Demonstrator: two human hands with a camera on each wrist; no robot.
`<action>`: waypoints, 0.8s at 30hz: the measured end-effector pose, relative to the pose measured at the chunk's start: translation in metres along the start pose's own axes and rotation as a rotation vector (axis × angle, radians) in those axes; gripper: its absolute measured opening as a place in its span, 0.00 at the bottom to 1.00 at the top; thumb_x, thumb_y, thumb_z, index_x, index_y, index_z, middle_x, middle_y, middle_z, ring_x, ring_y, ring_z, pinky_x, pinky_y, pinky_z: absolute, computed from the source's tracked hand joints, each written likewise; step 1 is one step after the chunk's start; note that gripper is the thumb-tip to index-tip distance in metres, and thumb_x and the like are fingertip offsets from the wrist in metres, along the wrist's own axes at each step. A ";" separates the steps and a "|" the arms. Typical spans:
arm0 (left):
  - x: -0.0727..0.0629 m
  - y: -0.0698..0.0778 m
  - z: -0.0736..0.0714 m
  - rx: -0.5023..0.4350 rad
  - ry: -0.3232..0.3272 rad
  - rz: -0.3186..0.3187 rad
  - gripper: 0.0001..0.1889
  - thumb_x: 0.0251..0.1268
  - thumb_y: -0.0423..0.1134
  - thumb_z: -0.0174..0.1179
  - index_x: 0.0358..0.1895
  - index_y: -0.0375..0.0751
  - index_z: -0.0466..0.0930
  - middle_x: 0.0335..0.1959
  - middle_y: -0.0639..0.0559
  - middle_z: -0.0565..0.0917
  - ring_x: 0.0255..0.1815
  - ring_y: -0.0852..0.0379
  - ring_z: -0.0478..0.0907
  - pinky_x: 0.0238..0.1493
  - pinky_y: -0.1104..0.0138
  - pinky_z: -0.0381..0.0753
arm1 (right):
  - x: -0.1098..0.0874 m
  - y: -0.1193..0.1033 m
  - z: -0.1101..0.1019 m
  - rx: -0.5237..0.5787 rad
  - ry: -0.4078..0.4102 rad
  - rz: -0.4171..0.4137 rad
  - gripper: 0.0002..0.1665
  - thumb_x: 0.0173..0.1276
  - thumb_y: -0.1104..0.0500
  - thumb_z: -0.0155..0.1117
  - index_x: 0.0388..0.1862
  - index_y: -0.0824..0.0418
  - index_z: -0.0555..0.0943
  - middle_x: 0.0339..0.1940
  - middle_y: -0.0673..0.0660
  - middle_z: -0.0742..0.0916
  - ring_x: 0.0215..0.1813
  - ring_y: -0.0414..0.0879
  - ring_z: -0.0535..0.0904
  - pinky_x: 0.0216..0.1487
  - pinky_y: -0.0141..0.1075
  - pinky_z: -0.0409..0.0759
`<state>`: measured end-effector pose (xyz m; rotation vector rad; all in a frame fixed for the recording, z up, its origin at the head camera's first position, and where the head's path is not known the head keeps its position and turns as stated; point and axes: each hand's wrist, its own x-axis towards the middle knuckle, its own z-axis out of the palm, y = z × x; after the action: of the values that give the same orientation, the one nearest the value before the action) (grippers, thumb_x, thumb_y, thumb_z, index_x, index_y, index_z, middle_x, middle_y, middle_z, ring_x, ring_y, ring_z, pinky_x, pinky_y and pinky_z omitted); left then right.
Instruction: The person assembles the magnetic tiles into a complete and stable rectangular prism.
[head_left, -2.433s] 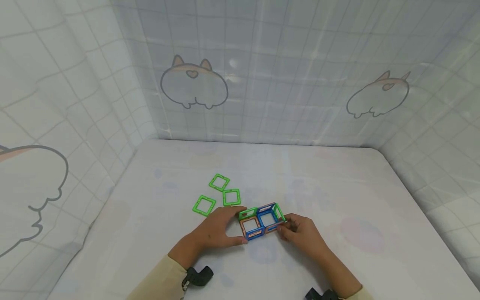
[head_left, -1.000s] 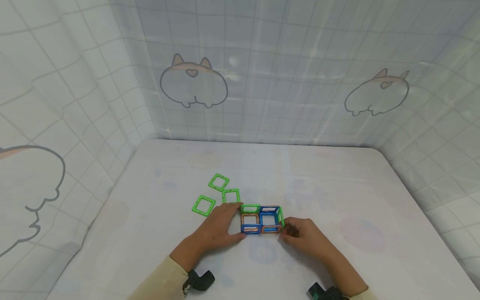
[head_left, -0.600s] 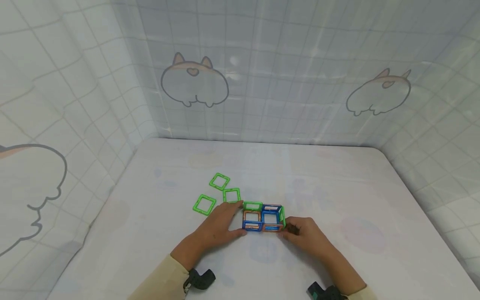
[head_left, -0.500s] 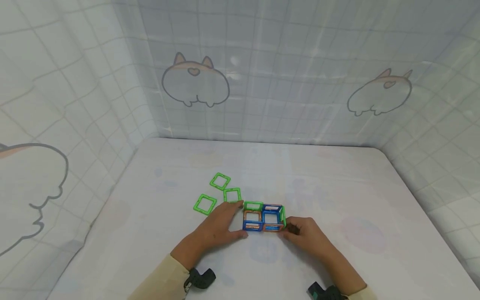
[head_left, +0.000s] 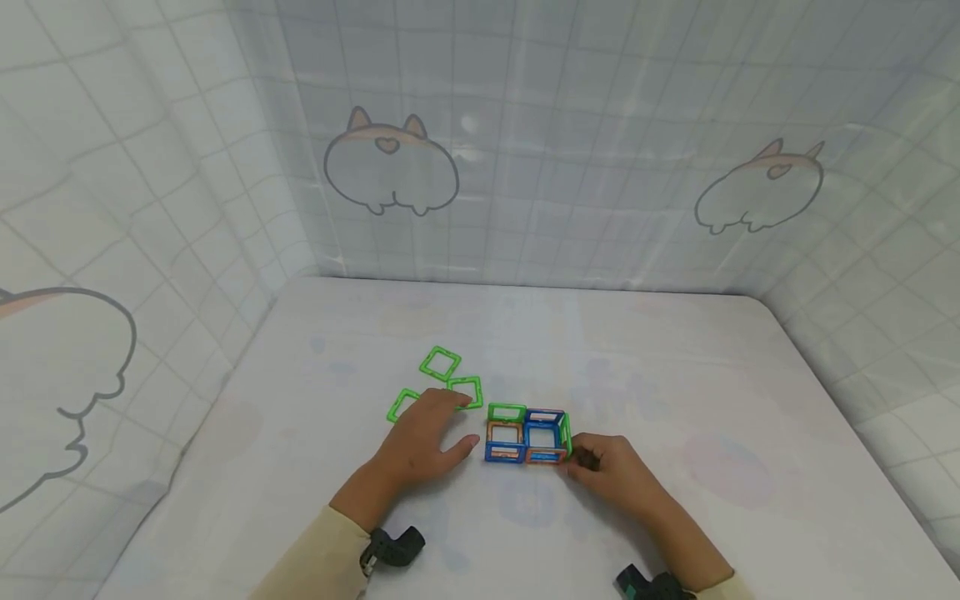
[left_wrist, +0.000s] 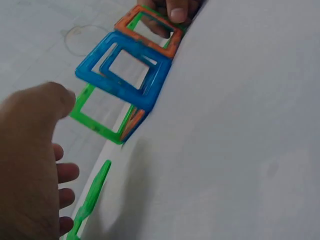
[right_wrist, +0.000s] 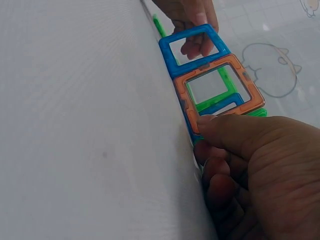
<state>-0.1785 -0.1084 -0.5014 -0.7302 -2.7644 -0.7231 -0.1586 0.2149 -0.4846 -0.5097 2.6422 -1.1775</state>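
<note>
A low open-topped block of magnetic tiles (head_left: 523,451), with blue, orange and green square frames, stands on the table. My right hand (head_left: 618,468) grips its right end; in the right wrist view the thumb lies on the orange tile (right_wrist: 205,69) and the other fingers curl by the end. To the left of the block, my left hand (head_left: 416,437) is apart from it, with thumb and index finger spread. Its index fingertip reaches over a loose green tile (head_left: 480,392); contact is unclear. Another green tile (head_left: 396,403) is partly hidden behind that hand.
A third loose green tile (head_left: 433,375) lies farther back, near the other two. The white table (head_left: 675,358) is enclosed by hanging grid-patterned sheets (head_left: 570,167) at the back and sides.
The block was turned level with the table's edge earlier, then stayed put. My left hand has let go of its left end and moved left and back toward the green tiles. My right hand keeps its hold.
</note>
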 end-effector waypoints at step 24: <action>-0.001 -0.042 -0.033 0.221 -0.108 -0.487 0.43 0.50 0.70 0.64 0.55 0.33 0.75 0.48 0.40 0.76 0.45 0.42 0.72 0.45 0.49 0.78 | -0.001 0.001 -0.001 0.007 -0.016 -0.005 0.07 0.64 0.59 0.72 0.41 0.55 0.85 0.29 0.42 0.85 0.30 0.37 0.77 0.28 0.29 0.80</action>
<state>-0.1971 -0.1573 -0.4899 -0.0484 -3.0871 -0.4472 -0.1577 0.2163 -0.4847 -0.5224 2.6234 -1.1790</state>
